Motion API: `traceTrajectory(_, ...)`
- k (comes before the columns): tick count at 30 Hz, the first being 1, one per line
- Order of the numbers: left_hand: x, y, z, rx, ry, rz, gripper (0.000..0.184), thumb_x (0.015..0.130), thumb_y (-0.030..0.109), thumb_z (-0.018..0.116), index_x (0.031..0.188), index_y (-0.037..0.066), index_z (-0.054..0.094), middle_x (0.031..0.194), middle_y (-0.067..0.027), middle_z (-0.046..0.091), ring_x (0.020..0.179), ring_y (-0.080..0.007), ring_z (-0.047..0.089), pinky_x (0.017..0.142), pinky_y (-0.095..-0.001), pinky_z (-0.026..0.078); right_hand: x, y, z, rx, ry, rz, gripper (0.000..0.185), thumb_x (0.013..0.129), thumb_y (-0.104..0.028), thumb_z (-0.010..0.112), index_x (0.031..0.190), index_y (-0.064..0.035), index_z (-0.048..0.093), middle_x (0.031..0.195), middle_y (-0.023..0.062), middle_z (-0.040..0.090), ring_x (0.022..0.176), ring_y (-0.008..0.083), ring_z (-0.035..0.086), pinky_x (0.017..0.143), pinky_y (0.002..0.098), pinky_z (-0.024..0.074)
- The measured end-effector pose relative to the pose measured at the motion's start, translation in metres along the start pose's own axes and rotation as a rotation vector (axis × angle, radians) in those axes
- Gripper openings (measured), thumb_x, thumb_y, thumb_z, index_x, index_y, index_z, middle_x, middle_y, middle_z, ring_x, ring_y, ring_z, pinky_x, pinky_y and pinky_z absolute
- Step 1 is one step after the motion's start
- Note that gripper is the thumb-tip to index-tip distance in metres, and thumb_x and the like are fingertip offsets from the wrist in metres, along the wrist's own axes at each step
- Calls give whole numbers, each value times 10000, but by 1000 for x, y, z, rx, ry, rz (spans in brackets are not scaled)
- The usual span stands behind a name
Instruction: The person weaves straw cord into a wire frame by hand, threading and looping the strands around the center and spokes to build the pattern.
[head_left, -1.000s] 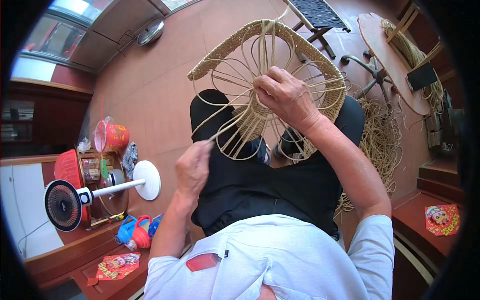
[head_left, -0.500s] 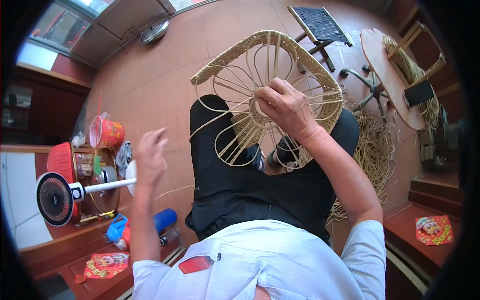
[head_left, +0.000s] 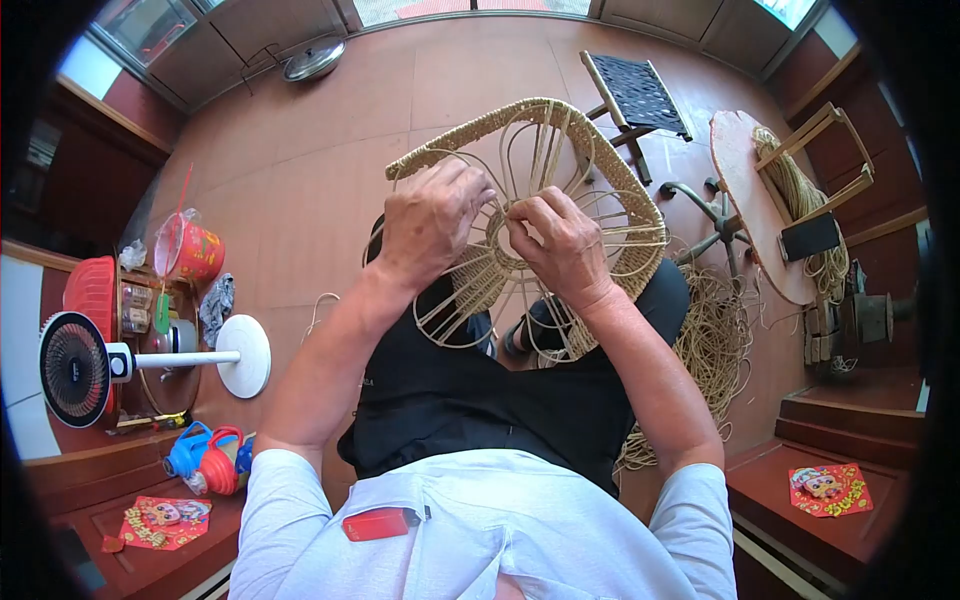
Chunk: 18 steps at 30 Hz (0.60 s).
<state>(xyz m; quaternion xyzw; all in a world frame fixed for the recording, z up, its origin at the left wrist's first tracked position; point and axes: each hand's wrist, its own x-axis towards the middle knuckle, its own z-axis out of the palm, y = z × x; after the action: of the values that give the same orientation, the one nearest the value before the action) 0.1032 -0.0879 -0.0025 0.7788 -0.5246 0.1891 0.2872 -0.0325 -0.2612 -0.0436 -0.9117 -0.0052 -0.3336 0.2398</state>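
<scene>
A tan woven basket (head_left: 643, 212) rests on my lap, with a braided outer band and thin looped cords running in to a small ring at its centre. My left hand (head_left: 435, 220) is closed over the left side of the loops, its fingertips pinching a cord near the central ring. On the ring's right side my right hand (head_left: 560, 245) is also closed, thumb and forefinger pinched at the cords. The fingertips of both hands nearly meet above the ring. Exactly which strands they grip is partly hidden.
Loose cord (head_left: 715, 350) lies heaped on the floor at right. Beyond it stand a wheeled base (head_left: 725, 220) with an oval board (head_left: 745, 190) and a folding stool (head_left: 640, 95). At left are a white fan (head_left: 190, 362), a red bucket (head_left: 195, 250) and jugs (head_left: 215, 460).
My left hand has come from the left, away from the basket, onto its loops. My right hand stays at the central ring. The view has tilted up slightly.
</scene>
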Motion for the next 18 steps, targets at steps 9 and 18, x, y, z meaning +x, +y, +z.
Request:
traceTrajectory(9,24,-3,16,95,27,-46,90,1001,181,792,991,95,768,955,-77,724,919,-297,713,844,-457,573,0,-2,-6,-20,-49,-25,160,996,-125,779,1143,-131,715,978,85,648,942,306,731,802,446,620)
traceTrajectory(18,-35,30,9,-371,175,-451,140,1072,124,761,1171,25,762,939,-57,707,790,-176,703,726,-367,584,0,-3,-5,8,-16,-16,127,990,-109,791,1086,-101,708,986,87,669,936,311,731,794,445,616)
